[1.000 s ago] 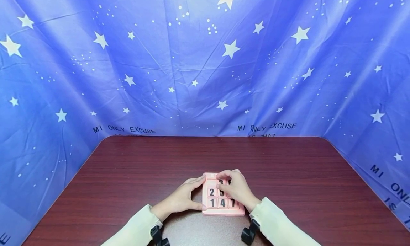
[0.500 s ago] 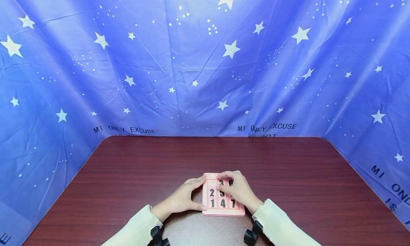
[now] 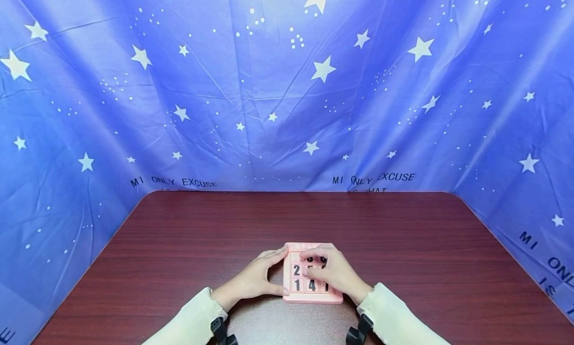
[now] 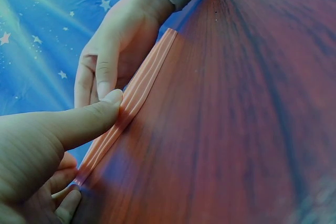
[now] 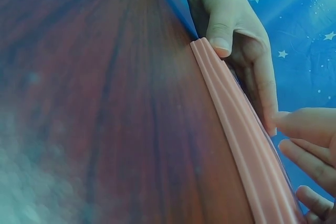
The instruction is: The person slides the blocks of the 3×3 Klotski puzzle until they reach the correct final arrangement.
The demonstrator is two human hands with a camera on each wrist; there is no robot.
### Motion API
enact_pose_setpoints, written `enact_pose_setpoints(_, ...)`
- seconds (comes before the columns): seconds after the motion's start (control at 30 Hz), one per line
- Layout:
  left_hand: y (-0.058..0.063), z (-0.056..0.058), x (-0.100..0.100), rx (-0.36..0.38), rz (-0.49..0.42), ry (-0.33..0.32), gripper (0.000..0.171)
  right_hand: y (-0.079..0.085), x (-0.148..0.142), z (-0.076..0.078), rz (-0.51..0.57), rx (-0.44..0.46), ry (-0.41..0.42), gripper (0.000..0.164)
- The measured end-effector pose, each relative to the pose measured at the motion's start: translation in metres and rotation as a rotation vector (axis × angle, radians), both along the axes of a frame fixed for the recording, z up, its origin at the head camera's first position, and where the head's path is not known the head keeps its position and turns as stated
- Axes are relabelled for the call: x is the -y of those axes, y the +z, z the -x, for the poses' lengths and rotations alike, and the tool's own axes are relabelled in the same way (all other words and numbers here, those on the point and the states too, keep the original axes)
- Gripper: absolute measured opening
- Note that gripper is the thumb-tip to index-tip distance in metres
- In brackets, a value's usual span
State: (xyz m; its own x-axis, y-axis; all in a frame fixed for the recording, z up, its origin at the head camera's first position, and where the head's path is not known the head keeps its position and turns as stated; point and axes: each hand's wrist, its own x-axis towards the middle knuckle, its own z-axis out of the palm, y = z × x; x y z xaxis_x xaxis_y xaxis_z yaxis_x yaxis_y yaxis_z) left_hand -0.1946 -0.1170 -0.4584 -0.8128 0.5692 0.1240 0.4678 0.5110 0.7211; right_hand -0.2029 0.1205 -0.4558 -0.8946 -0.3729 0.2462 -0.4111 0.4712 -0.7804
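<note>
A pink number sliding puzzle (image 3: 312, 298) lies flat on the table in the head view, with black numerals on its square tiles. The tile gap at its upper left shows no numeral. My left hand (image 3: 251, 279) holds the puzzle's left edge, thumb at the near corner and fingers at the far one. Over the right part of the board, my right hand (image 3: 337, 272) has its index finger by the top-row 3 tile and its thumb at the 5 tile (image 3: 310, 269). It partly hides the right column. In the left wrist view, the left thumb (image 4: 100, 116) presses the puzzle's ridged side.
The puzzle rests on a dark red wood-grain table (image 3: 202, 225), near its front. A blue star-printed curtain (image 3: 269, 86) hangs behind the table and along both sides. Black wrist cameras (image 3: 222, 331) are strapped at both pale sleeves.
My right hand has drawn slightly nearer, its index finger moving down from the puzzle's top rim onto the top row. Lettering on that rim now shows. The left hand stays in place.
</note>
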Motion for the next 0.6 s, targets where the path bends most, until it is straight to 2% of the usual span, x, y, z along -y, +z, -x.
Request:
enact_pose_setpoints(0.23,-0.0018,0.0008,0.0000,-0.002,0.004,0.001,0.095,-0.0034,-0.0011,0.0025,-0.048,-0.053,0.052,0.033)
enact_pose_setpoints(0.6,-0.0017,0.0007,0.0003,0.000,-0.002,-0.002,0.095,-0.0034,0.0007,0.0022,-0.072,-0.037,0.026,0.032)
